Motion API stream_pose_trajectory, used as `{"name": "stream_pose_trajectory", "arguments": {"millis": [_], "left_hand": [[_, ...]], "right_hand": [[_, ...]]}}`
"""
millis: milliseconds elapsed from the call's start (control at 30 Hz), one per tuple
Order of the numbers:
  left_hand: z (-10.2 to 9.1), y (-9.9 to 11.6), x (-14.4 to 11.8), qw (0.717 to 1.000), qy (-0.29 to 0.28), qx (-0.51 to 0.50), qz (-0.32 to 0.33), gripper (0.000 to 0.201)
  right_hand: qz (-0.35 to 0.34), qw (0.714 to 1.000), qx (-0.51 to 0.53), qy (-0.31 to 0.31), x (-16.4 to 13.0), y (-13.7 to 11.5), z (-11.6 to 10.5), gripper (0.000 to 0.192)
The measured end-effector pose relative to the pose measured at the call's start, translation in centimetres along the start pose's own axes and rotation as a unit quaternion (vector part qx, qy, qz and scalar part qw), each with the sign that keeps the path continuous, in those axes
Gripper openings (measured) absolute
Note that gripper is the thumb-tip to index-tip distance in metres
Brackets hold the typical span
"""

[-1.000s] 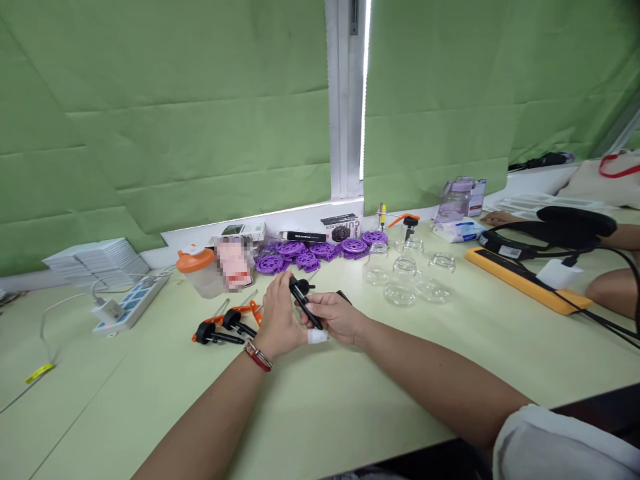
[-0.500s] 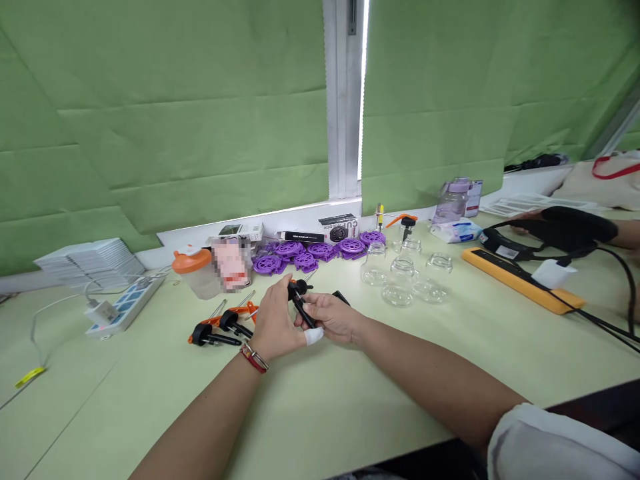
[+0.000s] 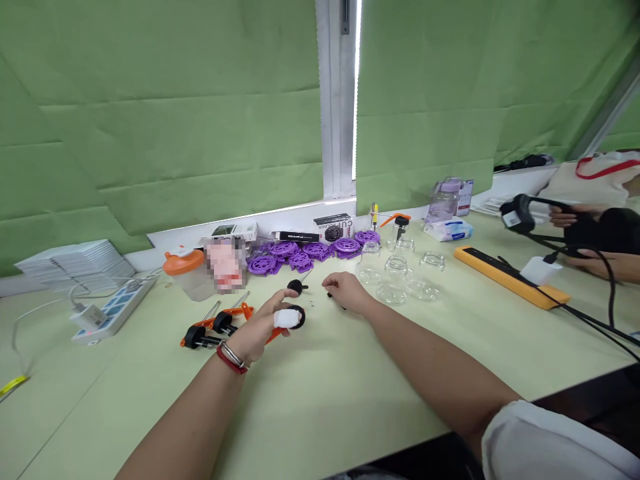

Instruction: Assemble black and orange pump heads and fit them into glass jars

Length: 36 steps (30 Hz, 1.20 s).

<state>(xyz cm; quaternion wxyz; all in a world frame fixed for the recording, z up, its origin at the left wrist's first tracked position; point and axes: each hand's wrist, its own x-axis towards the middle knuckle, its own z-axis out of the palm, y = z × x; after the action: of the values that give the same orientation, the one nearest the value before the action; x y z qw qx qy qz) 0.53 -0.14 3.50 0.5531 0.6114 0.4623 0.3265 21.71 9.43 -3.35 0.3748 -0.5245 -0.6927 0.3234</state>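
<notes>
Sleeve (image 3: 550, 447) of pale cloth fills the near right corner, and from it the person's right arm runs up across the light green table (image 3: 350, 400). The left arm comes in from the bottom edge, with a red band and a metal bangle (image 3: 231, 357) at the wrist. The left hand (image 3: 260, 327) lies low over the table with its fingers bent around a black pump head (image 3: 295, 317); a white wrap covers the fingertip that presses on it, and an orange part shows just under the hand. Just to its left lie two more black pump heads (image 3: 210, 330) with orange collars and thin metal stems. The right hand (image 3: 345, 291) rests palm down a little farther off, fingers loosely curled over a small black piece (image 3: 336, 297); whether it grips that piece cannot be told. Between the two hands a small black cap (image 3: 295, 287) sits alone on the table.

Beyond the right hand stands a cluster of clear glass jars (image 3: 395, 277). Farther back a row of purple wheels (image 3: 305, 252) lines the sill, with an orange-lidded cup (image 3: 185, 270) to the left and a white power strip (image 3: 100, 310) beyond that. At the far right, another person's hands (image 3: 580, 240) hold a black headset above a yellow bar (image 3: 505, 277).
</notes>
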Motion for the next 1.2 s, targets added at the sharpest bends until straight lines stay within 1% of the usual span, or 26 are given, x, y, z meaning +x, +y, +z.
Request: {"name": "stream_pose_trajectory", "arguments": {"millis": [67, 133, 233, 300, 400, 600, 700, 800, 867, 900, 967, 1000, 1067, 1100, 1200], "left_hand": [[0.0, -0.3, 0.0, 0.997, -0.042, -0.051, -0.04, 0.047], [0.1, -0.7, 0.2, 0.991, -0.076, -0.08, -0.073, 0.047], [0.1, -1.2, 0.4, 0.985, -0.096, -0.088, -0.112, 0.045], [0.1, -1.3, 0.6, 0.983, -0.097, -0.087, -0.128, 0.045], [0.1, -1.4, 0.7, 0.981, -0.099, -0.089, -0.139, 0.047], [-0.2, -1.6, 0.9, 0.979, -0.114, -0.097, -0.139, 0.05], [-0.4, -1.8, 1.0, 0.978, -0.122, -0.104, -0.137, 0.05], [-0.5, -2.0, 0.9, 0.977, -0.123, -0.108, -0.137, 0.047], [-0.4, -2.0, 0.8, 0.976, -0.126, -0.11, -0.139, 0.047], [-0.4, -2.0, 0.8, 0.975, -0.13, -0.113, -0.14, 0.047], [-0.4, -1.9, 0.8, 0.972, -0.139, -0.121, -0.142, 0.05], [-0.4, -2.0, 0.9, 0.971, -0.142, -0.126, -0.145, 0.052], [-0.5, -2.1, 1.0, 0.968, -0.144, -0.135, -0.153, 0.052], [-0.6, -2.1, 1.2, 0.967, -0.145, -0.14, -0.156, 0.052], [-0.9, -2.5, 1.5, 0.962, -0.151, -0.155, -0.164, 0.053]], "right_hand": [[-0.071, 0.992, -0.097, -0.042, -0.2, 0.1, 0.3, 0.019], [-0.125, 0.975, -0.164, -0.086, -0.6, -0.2, 0.9, 0.019], [-0.159, 0.949, -0.242, -0.126, -0.9, -0.8, 1.9, 0.018], [-0.161, 0.939, -0.275, -0.132, -1.0, -0.9, 2.2, 0.019], [-0.158, 0.934, -0.293, -0.133, -0.9, -0.8, 2.4, 0.02], [-0.112, 0.938, -0.292, -0.148, -0.6, -0.8, 2.3, 0.01], [-0.108, 0.937, -0.293, -0.156, -0.9, -1.2, 2.2, 0.005], [-0.122, 0.939, -0.283, -0.152, -1.5, -1.6, 2.0, 0.006], [-0.127, 0.955, -0.227, -0.14, -1.9, -1.8, 1.9, 0.008], [-0.124, 0.968, -0.173, -0.136, -2.0, -2.0, 1.8, 0.008], [-0.091, 0.985, -0.022, -0.146, -2.2, -2.3, 1.6, 0.008], [-0.067, 0.983, 0.059, -0.158, -2.3, -2.6, 1.5, 0.01], [-0.026, 0.962, 0.193, -0.193, -2.5, -3.1, 1.2, 0.016], [-0.015, 0.947, 0.239, -0.214, -2.6, -3.3, 1.0, 0.02], [-0.031, 0.91, 0.307, -0.278, -3.0, -3.9, 0.6, 0.028]]}}
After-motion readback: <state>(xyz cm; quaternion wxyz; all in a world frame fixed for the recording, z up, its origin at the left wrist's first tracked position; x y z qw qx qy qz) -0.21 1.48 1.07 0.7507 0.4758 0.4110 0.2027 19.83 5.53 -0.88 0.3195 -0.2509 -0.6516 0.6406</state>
